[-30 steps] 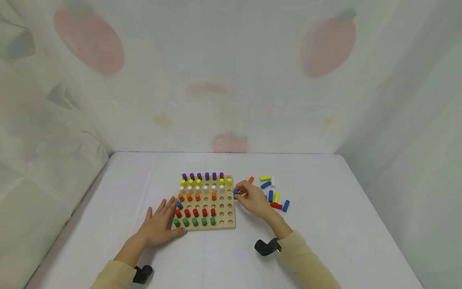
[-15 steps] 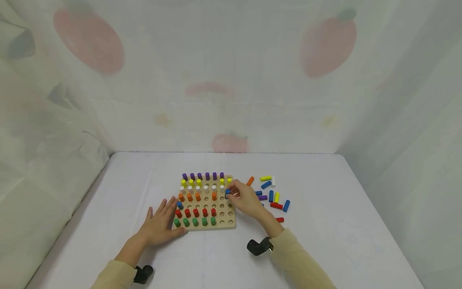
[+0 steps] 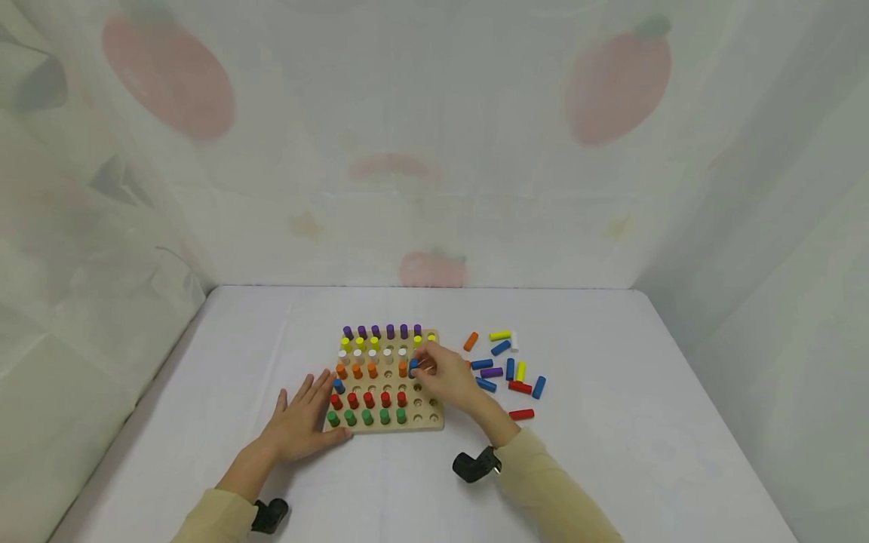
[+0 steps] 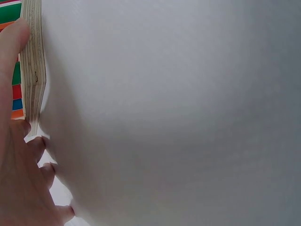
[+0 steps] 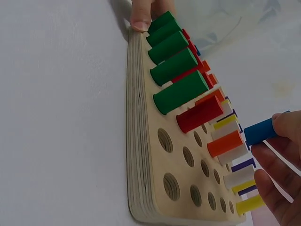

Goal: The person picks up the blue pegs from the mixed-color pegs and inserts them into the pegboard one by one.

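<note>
A wooden pegboard [image 3: 425, 409] lies on the table with rows of upright coloured pegs. At its left edge rests my left hand [image 3: 296, 426], fingers spread, its thumb [image 4: 18, 37] against the near corner. My right hand [image 3: 449, 381] pinches a blue peg [image 5: 262, 132] between thumb and fingertips, above the right half of the board and beside an orange peg [image 5: 225, 144]. In the right wrist view the peg is tilted and clear of the holes. One blue peg [image 3: 338, 385] stands at the left end of its row, close to my left fingertips.
Loose pegs lie right of the board: a white one [image 3: 514, 342], a purple one [image 3: 492, 372], a red one [image 3: 521, 414], an orange one [image 3: 471, 342] and several blue and yellow ones. Bare holes [image 5: 171, 186] line the board's right side. A patterned curtain [image 3: 434, 188] stands behind the table.
My right hand has moved left with the blue peg, from the board's right edge to over its right half. Loose pegs it covered now show. My left hand has stayed put.
</note>
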A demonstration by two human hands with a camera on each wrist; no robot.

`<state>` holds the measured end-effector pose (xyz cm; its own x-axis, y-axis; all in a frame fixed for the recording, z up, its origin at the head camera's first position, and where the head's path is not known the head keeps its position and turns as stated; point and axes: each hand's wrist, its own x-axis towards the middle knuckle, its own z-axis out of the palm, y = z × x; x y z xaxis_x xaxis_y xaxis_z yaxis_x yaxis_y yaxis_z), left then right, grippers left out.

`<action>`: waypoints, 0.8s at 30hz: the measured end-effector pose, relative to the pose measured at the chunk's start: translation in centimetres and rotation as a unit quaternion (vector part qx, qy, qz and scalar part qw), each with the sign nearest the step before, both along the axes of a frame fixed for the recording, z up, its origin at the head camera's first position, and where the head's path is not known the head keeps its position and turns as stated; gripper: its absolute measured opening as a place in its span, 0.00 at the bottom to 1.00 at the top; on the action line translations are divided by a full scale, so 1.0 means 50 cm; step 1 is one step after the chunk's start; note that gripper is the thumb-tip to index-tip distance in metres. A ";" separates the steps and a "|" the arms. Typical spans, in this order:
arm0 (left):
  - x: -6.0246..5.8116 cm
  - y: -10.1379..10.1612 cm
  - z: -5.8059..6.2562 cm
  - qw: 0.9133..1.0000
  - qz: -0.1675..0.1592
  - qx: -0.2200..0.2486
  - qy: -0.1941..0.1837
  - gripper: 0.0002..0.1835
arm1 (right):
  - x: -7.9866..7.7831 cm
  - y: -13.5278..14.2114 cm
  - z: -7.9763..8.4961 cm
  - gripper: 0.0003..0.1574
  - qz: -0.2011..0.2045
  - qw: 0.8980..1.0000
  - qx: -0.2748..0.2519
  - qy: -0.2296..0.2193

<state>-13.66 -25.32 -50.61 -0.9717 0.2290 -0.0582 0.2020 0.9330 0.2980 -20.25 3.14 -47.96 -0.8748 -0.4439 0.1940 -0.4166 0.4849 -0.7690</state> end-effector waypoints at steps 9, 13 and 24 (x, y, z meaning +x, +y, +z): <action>0.003 0.002 0.003 1.000 -0.002 -0.002 0.000 0.57 | 0.003 -0.024 -0.003 0.10 0.003 1.000 0.000 -0.002; 0.001 0.001 0.002 1.000 -0.001 -0.004 0.000 0.57 | 0.005 -0.031 -0.002 0.10 0.005 1.000 0.000 -0.011; -0.001 -0.002 -0.003 1.000 0.001 0.003 -0.002 0.57 | 0.005 -0.052 0.001 0.10 0.016 1.000 0.000 -0.013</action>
<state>-13.71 -25.40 -50.78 -0.9720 0.2268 -0.0610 0.1982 0.9317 0.3045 -19.99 0.53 -47.91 -0.8646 -0.4721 0.1721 -0.4127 0.4717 -0.7792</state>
